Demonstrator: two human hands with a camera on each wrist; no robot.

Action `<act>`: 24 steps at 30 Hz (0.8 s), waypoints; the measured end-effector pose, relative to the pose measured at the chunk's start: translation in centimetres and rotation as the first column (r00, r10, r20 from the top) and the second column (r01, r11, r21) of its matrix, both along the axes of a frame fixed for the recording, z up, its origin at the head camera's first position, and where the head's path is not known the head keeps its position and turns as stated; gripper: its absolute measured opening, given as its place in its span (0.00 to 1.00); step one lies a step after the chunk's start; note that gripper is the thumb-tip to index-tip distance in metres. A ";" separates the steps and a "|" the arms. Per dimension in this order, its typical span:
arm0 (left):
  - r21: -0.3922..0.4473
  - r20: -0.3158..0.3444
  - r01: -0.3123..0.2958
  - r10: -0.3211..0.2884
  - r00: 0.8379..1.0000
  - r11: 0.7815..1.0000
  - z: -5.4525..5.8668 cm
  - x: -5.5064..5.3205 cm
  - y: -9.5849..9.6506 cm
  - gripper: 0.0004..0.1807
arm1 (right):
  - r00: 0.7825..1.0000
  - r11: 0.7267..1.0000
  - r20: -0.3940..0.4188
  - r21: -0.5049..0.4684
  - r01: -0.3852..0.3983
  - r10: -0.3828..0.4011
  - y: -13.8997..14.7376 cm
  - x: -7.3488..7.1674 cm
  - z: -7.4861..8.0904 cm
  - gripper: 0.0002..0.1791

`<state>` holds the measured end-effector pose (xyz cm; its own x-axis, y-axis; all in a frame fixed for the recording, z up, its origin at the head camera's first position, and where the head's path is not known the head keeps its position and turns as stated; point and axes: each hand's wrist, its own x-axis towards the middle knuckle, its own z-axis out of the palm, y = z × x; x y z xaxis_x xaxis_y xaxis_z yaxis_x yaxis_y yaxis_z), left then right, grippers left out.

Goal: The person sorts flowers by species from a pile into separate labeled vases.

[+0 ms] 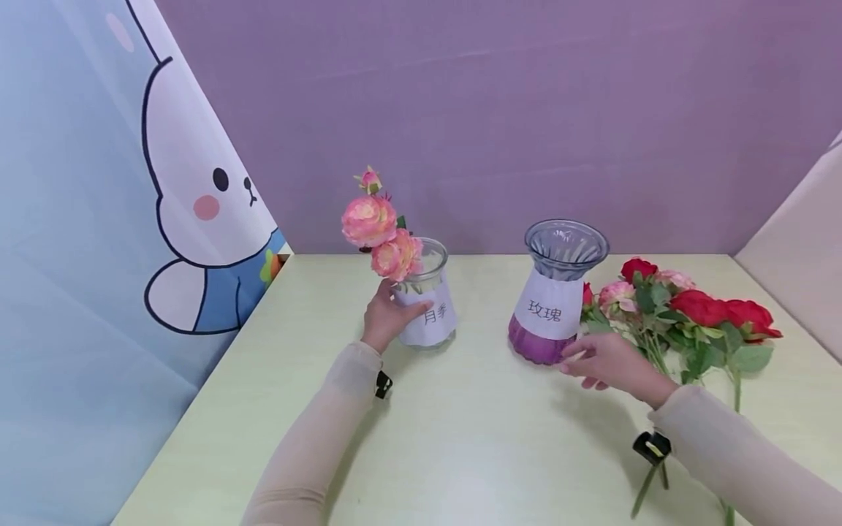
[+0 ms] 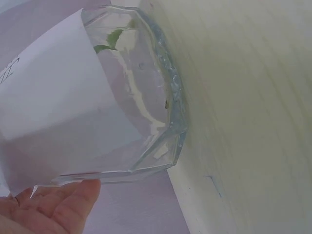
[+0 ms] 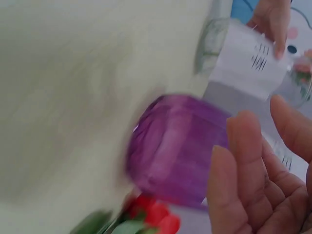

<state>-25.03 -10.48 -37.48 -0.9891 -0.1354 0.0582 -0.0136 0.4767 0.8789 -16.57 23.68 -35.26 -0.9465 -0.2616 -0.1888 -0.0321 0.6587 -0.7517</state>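
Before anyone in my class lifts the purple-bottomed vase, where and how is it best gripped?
Probably round the neck, from the front, with the right hand: the vase stands upright, narrows there and flares above, which should help stop slipping, while flowers lie close on its right.

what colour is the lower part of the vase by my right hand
The vase's lower part is purple, showing best in the right wrist view.

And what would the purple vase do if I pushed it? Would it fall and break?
Nudged low down, the purple vase would probably slide rather than tip, since it widens toward the bottom. Pushed at its flared top, it may tip more easily. It looks like glass, see-through and shiny, so a fall could crack it.
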 end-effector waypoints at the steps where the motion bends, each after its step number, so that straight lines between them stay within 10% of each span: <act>1: -0.003 0.001 0.001 -0.001 1.000 1.000 0.0 0.0 0.0 0.43 | 1.000 1.000 0.009 0.019 0.013 -0.013 0.6 0.2 -0.1 0.21; 24: 0.020 0.032 0.039 -0.040 0.999 0.999 0.8 -0.2 -0.4 0.48 | 0.978 0.980 0.136 0.145 0.139 -0.159 9.8 1.9 -1.8 0.26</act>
<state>-25.22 -10.84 -36.69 -0.9950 -0.0968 0.0237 -0.0237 0.4607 0.8872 -14.71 33.47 -37.10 -0.9324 -0.0830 -0.3519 0.1776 0.7426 -0.6458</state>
